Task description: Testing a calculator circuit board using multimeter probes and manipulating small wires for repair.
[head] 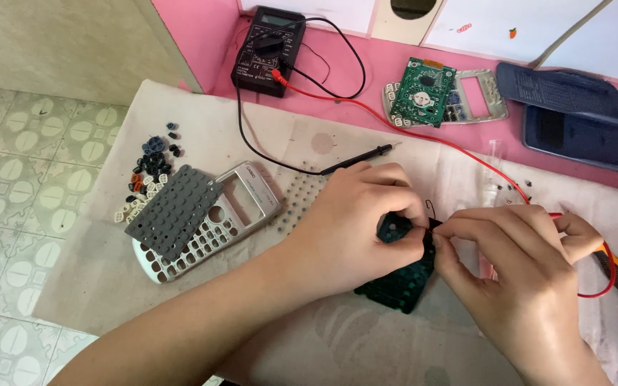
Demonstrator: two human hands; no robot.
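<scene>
Work cloth: a stained pale sheet is spread over the pink tabletop; everything handled lies on it.
Left hand: it is curled over the upper end of the dark green circuit board, fingers closed, thumb and forefinger pinched at the board's top edge.
Right hand: its fingertips are closed against the same spot, just touching the left hand's; what is pinched between them is hidden. The red probe lead is looped past this hand.
Dark green circuit board: it is held low over the cloth between both hands, its lower corner showing beneath them.
Doing it well: the board is best steadied by the left hand while only the right fingertips are moved, and the thin black wire beside the pinch is best kept free of strain.
Nearby: the silver calculator front with the grey rubber keypad laid on it sits to the left, loose key caps beyond it, the black multimeter at the back.
</scene>
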